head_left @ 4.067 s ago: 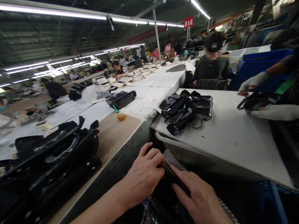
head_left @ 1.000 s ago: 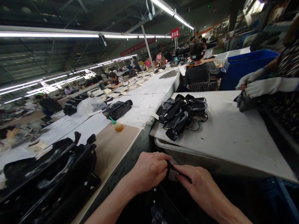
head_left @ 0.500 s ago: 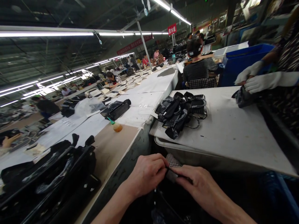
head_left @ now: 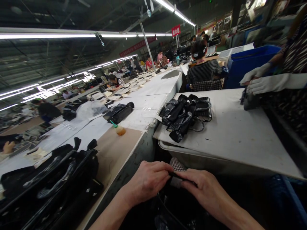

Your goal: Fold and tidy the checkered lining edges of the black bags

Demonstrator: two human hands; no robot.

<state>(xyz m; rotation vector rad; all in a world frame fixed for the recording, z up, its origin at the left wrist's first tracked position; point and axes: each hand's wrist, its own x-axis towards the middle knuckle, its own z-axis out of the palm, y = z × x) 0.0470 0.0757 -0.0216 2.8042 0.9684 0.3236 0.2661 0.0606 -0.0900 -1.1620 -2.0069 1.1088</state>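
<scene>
Low in the middle, a black handbag (head_left: 176, 204) lies in front of me, most of it lost in shadow. My left hand (head_left: 150, 179) pinches the bag's upper edge between thumb and fingers. Close beside it, my right hand (head_left: 202, 187) grips the same edge, thumb on the near side. A small pale patch (head_left: 176, 182) shows on the bag between the hands. Just beyond my fingertips is a piece of checked cloth (head_left: 177, 164).
Several black bags with plastic-wrapped handles (head_left: 184, 115) lie on the white table (head_left: 235, 127). More black bags (head_left: 55, 182) are piled at left. A bottle of amber liquid (head_left: 120, 130) stands on the bench. At right, a co-worker's gloved hands (head_left: 266, 83) hold a dark piece near a blue bin (head_left: 240, 68).
My left hand has shifted slightly along the bag's edge, and the edge has tilted a little. The co-worker's gloved hands have moved slightly with the dark piece.
</scene>
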